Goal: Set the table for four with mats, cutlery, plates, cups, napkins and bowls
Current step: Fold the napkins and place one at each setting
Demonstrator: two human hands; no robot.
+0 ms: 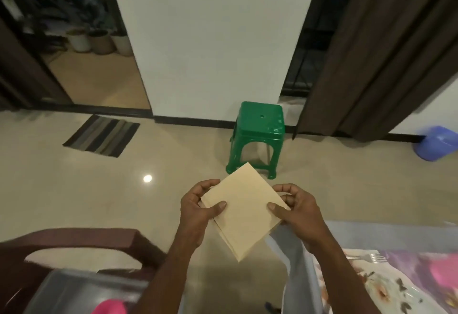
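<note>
You hold one folded beige napkin [241,211] in both hands, in the air above the floor, just off the table [371,279] edge. Left hand [198,211] pinches its left corner, thumb on top; right hand [295,208] pinches the right edge likewise. Judged light, soft, floppy when unfolded; layers may slip apart. Take hold across the fold, not a single ply. Count below and right of your grip: one fork [371,257], one floral mat [386,286].
</note>
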